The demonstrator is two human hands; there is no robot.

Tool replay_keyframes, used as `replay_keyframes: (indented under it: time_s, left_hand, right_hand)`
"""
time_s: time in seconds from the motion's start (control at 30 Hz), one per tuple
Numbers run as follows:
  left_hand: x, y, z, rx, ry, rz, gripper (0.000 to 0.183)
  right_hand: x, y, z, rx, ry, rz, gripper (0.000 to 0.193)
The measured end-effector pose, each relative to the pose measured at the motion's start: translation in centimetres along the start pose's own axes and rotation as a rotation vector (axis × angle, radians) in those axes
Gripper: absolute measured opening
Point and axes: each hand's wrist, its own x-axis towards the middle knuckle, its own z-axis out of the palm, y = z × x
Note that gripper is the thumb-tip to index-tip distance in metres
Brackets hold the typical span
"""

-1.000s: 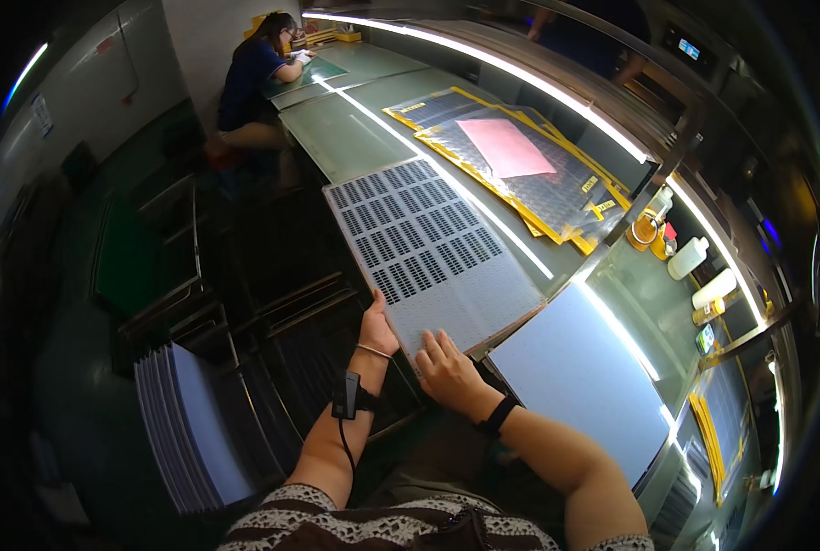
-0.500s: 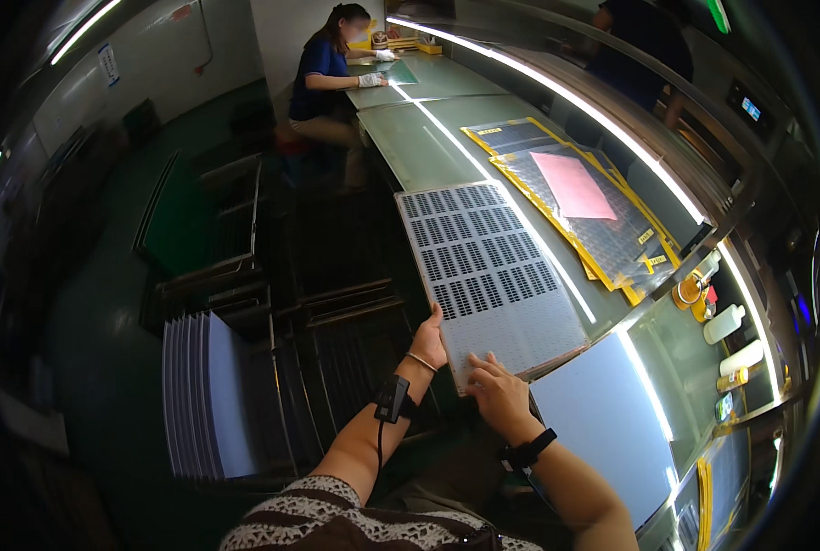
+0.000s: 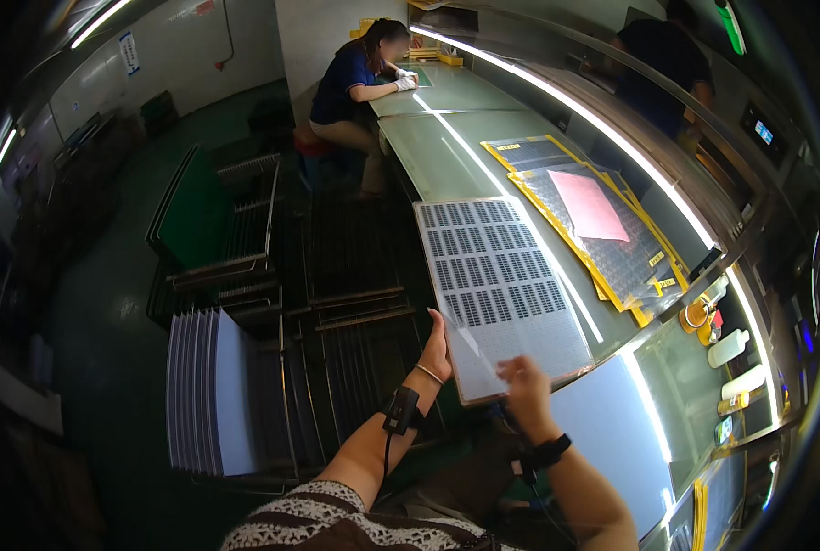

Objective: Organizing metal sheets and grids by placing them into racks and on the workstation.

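Note:
A flat white panel (image 3: 520,349) with rows of small dark rectangles lies tilted over the bench's near left edge. My left hand (image 3: 438,349) grips its left edge, thumb on top; the fingers underneath are hidden. Above the panel's lower part, my right hand (image 3: 527,390) is curled, its fingertips pinched and somewhat blurred. From those fingertips a glossy pale strip, which looks like the folded edge of a clear film (image 3: 472,346), slants up to the panel's left edge. To the right of my right hand lies a plain pale-blue sheet (image 3: 603,432) on the bench.
Yellow-edged dark sheets (image 3: 584,225) with a pink paper (image 3: 589,207) lie beyond the panel. Bottles (image 3: 728,349) line the right side. On my left, a rack holds upright pale boards (image 3: 194,390), with a green board (image 3: 190,211) behind. A co-worker (image 3: 359,87) sits at the bench's far end.
My right hand has lifted from the panel's lower left corner and moved right, with the pale strip now showing. My left hand keeps its hold. The view has shifted slightly.

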Motion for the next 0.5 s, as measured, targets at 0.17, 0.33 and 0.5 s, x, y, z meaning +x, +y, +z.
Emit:
replay_keyframes:
  time_s: [0.17,0.33,0.5]
  left_hand:
    - [2.5,-0.3,-2.9,0.446,0.296,0.065,0.045]
    - [5.2,-1.7,-3.8,1.003,0.680,0.423,0.044]
    - [5.1,-0.3,-2.5,0.921,0.619,0.404,0.034]
  right_hand:
    - [3.3,-5.1,-3.2,-0.265,0.231,-0.242,0.009]
    - [6.9,-9.8,-14.3,-0.115,0.635,-0.354,0.010]
    - [1.0,-16.7,-21.7,-0.308,0.709,-0.508,0.011]
